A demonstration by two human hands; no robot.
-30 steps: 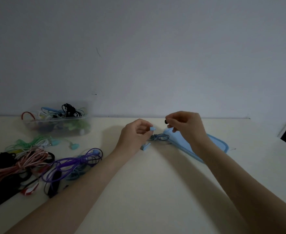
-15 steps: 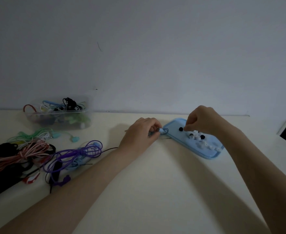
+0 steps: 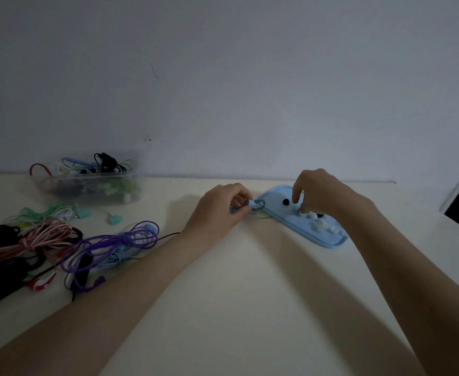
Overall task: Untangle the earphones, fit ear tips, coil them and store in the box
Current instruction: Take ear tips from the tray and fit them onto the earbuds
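Left hand pinches a blue earbud beside the tray; right hand picks among ear tips; fitting underway, coiling and boxing remain.

Clear plastic box; smooth matt table.

Setting: plain indoor room, dim light; looks like a home desk or a simple sorting station, type not certain. Evidence: cream table pushed flush against a bare pale wall, wall unmarked but for a short scratch. No machines, signage or shelving visible. At 10 o'clock, a clear plastic box part-filled with mixed coloured earphones. At 9 o'clock, a loose pile of tangled earphones on the tabletop. At 2 o'clock, a light blue tray of small ear tips. At 3 o'clock, a dark opening behind a pale edge; door or window, cannot tell.
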